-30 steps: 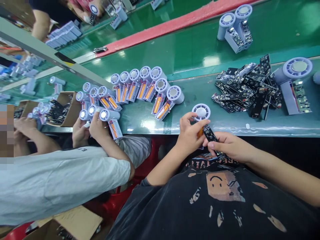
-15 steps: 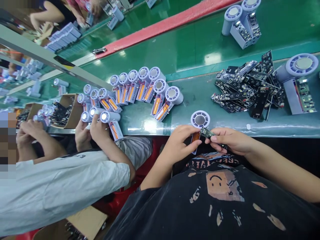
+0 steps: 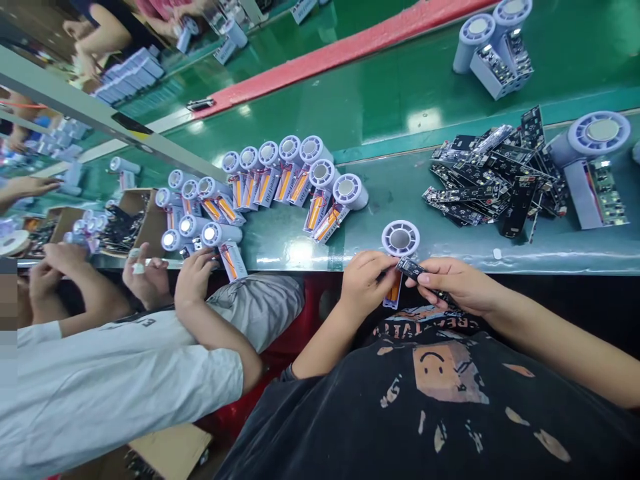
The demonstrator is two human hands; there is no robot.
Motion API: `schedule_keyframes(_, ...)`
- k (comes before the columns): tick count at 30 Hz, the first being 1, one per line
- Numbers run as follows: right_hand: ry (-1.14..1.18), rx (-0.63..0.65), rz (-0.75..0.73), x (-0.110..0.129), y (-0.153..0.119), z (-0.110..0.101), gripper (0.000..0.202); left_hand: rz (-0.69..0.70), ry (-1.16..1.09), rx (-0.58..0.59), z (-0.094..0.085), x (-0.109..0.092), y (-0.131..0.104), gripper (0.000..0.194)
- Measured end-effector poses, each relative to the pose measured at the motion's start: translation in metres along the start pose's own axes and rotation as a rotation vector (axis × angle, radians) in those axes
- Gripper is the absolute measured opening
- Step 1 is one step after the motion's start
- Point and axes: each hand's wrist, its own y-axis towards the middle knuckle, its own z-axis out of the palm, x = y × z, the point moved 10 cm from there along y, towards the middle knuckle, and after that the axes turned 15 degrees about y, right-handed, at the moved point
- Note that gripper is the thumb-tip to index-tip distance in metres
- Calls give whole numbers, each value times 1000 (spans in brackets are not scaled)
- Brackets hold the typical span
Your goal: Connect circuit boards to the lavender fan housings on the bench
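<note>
My right hand point(image 3: 455, 283) holds a narrow black circuit board point(image 3: 411, 268) between thumb and fingers, its left end pointing toward my other hand. At that end my left hand point(image 3: 367, 281) has its thumb and fingertips drawn together in a pinch; what lies between them is too small to make out. Just beyond both hands, at the bench's front edge, is a pale lilac handheld fan point(image 3: 401, 238) with a round silver centre. Its open handle, showing an orange strip point(image 3: 393, 293), reaches down past the edge behind my fingers.
A heap of circuit boards point(image 3: 493, 173) lies right of centre, with a larger-looking fan point(image 3: 597, 167) beside it. Several fans point(image 3: 323, 175) stand in a curved row to the left. Two more fans point(image 3: 475, 37) sit on the green belt point(image 3: 380, 93). A co-worker's hands point(image 3: 195, 277) are at left.
My left thumb and fingers have closed together at the board's end. The board has turned to show its black face. At left, the co-worker's hands have moved apart.
</note>
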Motion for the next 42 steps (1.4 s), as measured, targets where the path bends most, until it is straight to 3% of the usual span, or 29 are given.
schedule_keyframes(2, 2, -25, 22, -2, 1, -3, 43, -18, -15, 46, 0, 7, 4, 13)
schedule_keyframes(7, -48, -87, 25, -3, 3, -8, 47, -290, -185, 424, 24, 37, 6, 11)
schedule_keyframes(9, -100, -135, -8, -1, 2, -11, 48, -416, -175, 467, 29, 46, 3, 10)
schedule_keyframes(12, -149, -225, -54, 1, 0, -16, 51, -553, -155, 412, 31, 51, -3, 7)
schedule_keyframes(14, -143, -278, -73, 0, -2, -19, 53, -487, -69, 323, 26, 42, -1, 5)
schedule_keyframes(17, -95, -329, -92, -1, -4, -21, 56, -166, 170, 189, 13, 9, 8, 11)
schedule_keyframes(19, -63, -348, -106, -2, -5, -22, 57, 3, 301, 157, 9, -8, 7, 14)
schedule_keyframes(22, -43, -345, -114, -2, -7, -22, 58, 102, 397, 170, 8, -17, 3, 16)
schedule_keyframes(26, -48, -328, -99, -3, -7, -23, 59, 77, 362, 152, 3, -11, 8, 12)
schedule_keyframes(28, -47, -333, -90, -4, -7, -24, 60, 64, 362, 155, 2, -7, 18, 20)
schedule_keyframes(31, -41, -345, -87, -3, -8, -24, 60, 153, 322, 259, 14, -8, 34, 45)
schedule_keyframes(33, -32, -352, -92, -1, -9, -23, 60, 202, 224, 352, 24, -10, 42, 47)
schedule_keyframes(38, 20, -378, -132, 6, -11, -20, 59, 29, 100, 385, 33, 4, 59, 39)
schedule_keyframes(42, 50, -377, -153, 7, -12, -21, 58, -2, 37, 344, 31, 2, 51, 42)
